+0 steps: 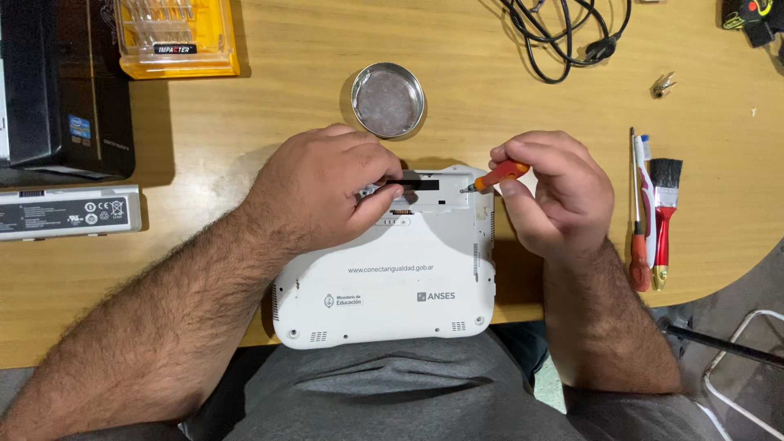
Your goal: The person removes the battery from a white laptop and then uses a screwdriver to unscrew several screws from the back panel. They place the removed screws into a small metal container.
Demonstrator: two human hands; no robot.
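- I see the white laptop lying upside down at the table's near edge, partly over my lap.
- My left hand presses on its far edge, fingers curled down.
- My right hand pinches an orange screwdriver, tip at the laptop's far right corner.
- A round metal dish sits just beyond.

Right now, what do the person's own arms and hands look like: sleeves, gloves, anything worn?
Both forearms are bare to the frame edge, with no sleeves in view, and hairy. The left hand and right hand wear no gloves; no rings, watch or wristband show. Fingernails are short. Grey clothing covers the lap below.
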